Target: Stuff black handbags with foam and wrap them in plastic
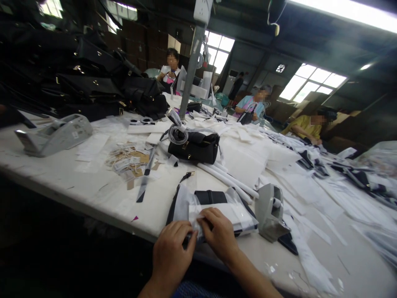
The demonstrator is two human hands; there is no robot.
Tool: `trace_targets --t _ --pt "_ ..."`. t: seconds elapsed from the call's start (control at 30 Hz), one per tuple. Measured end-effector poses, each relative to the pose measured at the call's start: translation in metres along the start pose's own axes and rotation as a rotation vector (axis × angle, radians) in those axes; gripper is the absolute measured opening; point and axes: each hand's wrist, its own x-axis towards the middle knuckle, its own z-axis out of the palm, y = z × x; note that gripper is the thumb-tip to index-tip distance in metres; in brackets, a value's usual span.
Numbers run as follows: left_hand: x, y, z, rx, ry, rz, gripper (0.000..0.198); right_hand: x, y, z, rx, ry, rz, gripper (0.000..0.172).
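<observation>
The fingers [211, 214] are hiding part of the black bag [211, 197] below them. Far to their left, the bag pile [89, 85] is cut off — by the view's edge.

Black handbag [211, 198] partly covered in wrapping
It lies near the table's [114, 198] front edge, dark upper panel exposed; creased translucent sheeting [182, 203] and a white sheet [223, 213] cover much of it, and a buckled strap [187, 176] sticks out at its far left.
</observation>
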Motion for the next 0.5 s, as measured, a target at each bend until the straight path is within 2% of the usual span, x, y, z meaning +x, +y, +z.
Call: trace_targets --t 0.2,0.37,0.5 --pt "0.005 0.0 0.001 0.03 -0.017 -0.027 0.013 0.003 0.0 0.003 -0.038 0.031 0.065 0.007" --pt "0.013 0.002 0.001 0.09 -0.034 -0.029 0.017 0.008 -0.005 0.002 -0.156 0.007 0.105 0.015" --pt "0.019 0.004 -0.002 0.14 -0.071 -0.026 0.016 0.013 -0.006 0.002 -0.214 -0.024 0.128 0.015"
